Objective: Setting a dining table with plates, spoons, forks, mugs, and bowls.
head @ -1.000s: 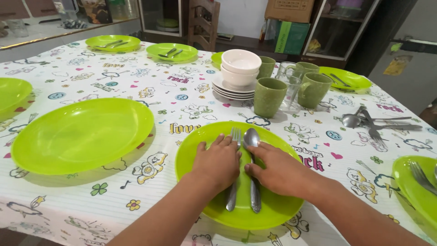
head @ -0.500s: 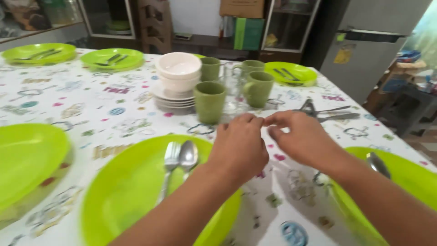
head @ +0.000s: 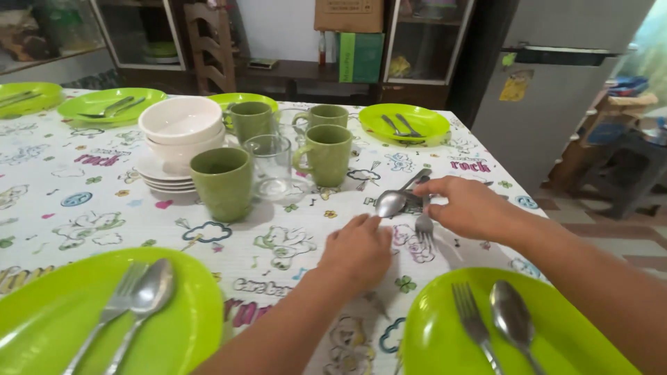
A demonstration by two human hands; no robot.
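Your right hand [head: 467, 206] grips a steel fork [head: 424, 221] beside a steel spoon [head: 393, 201]; your left hand [head: 359, 250] rests flat on the patterned tablecloth [head: 90, 201].

A home dining room: patterned tablecloth [head: 83, 208] set with green plates [head: 406, 121] (fork and spoon on each), stacked bowls [head: 179, 128], wooden chair [head: 208, 42], glass-door cabinets [head: 424, 35], grey fridge [head: 556, 76].

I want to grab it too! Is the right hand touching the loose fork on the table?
Touching. The head view shows the right hand with fingers on the fork handle, beside the spoon.
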